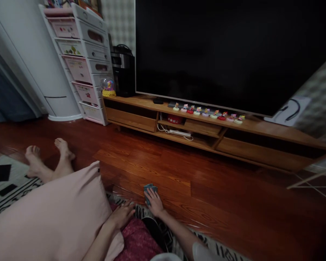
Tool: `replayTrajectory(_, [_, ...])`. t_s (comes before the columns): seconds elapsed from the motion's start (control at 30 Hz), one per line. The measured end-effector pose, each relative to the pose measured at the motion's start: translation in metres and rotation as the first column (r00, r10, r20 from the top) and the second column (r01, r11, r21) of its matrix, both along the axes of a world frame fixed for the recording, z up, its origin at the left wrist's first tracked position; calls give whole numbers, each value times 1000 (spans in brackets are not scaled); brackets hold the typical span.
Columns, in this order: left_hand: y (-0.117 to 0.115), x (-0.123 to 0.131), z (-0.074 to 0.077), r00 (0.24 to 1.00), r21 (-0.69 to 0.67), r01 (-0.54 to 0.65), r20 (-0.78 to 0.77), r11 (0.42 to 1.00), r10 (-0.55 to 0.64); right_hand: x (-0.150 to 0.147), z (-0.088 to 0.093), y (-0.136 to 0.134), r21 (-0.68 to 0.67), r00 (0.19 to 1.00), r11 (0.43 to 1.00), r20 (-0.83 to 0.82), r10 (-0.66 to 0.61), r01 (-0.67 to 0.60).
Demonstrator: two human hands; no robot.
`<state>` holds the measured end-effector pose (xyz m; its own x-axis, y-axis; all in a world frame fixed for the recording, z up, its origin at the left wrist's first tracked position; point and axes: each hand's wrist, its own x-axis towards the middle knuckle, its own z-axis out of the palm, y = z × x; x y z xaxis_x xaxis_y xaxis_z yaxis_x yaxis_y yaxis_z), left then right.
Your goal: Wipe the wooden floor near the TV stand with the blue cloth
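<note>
My right hand (154, 202) lies flat, fingers stretched forward, on a small blue-grey folded cloth (149, 189) at the edge of the patterned rug (222, 250), where it meets the red wooden floor (220, 195). My left hand (122, 214) rests open, fingers spread, on a dark red fabric (137, 241) beside a large pink pillow (51, 214) that lies across my lap. Another person's bare feet (47, 159) stretch out on the floor to the left, beyond the pillow.
A low wooden TV stand (233, 137) runs along the far wall under a big dark screen (228, 50), with a row of small figurines (209, 113) on top. A white drawer tower (81, 61) and a black appliance (123, 70) stand at the left.
</note>
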<state>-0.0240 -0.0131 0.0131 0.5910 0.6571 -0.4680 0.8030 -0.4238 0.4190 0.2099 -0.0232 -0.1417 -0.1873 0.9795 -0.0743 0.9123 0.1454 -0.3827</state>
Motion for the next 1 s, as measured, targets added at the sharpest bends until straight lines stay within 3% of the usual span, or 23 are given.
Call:
replayTrajectory(0.13, [2,0,3,1000,-9,-10,4,1000,10,-12,26,52,-15,986,986,-8,-169,169])
replayTrajectory(0.23, [2,0,4,1000,-7,-15,9,1000,15,-20,27,58,-17,982,982,-8,-188,188])
replayTrajectory(0.33, [0,1,6,1000,-10,-14,-5,1000,14,-16,14,31,-11,996,996,-22,-84,84])
replayTrajectory(0.43, [-2,2,5,1000,1,-12,-4,1000,12,-4,-1,-17,-30,1000,999,-20,19,-19])
replayTrajectory(0.53, [-3,1,2,1000,18,-4,-19,1000,5,8,-9,-58,-64,999,997,-3,48,-48])
replayTrajectory(0.6, [-3,1,2,1000,13,0,-30,1000,0,13,-9,-68,-74,999,997,0,36,-36])
replayTrajectory(0.7, [-3,1,3,1000,3,11,-20,1000,-11,16,-2,-48,-56,1000,998,0,-6,6])
replayTrajectory(0.9, [-2,2,8,1000,2,4,-10,1000,-4,2,25,46,-14,980,981,37,-193,194])
replayTrajectory(1.0, [-2,2,6,1000,4,6,-19,1000,-6,-7,29,61,-35,971,971,40,-236,238])
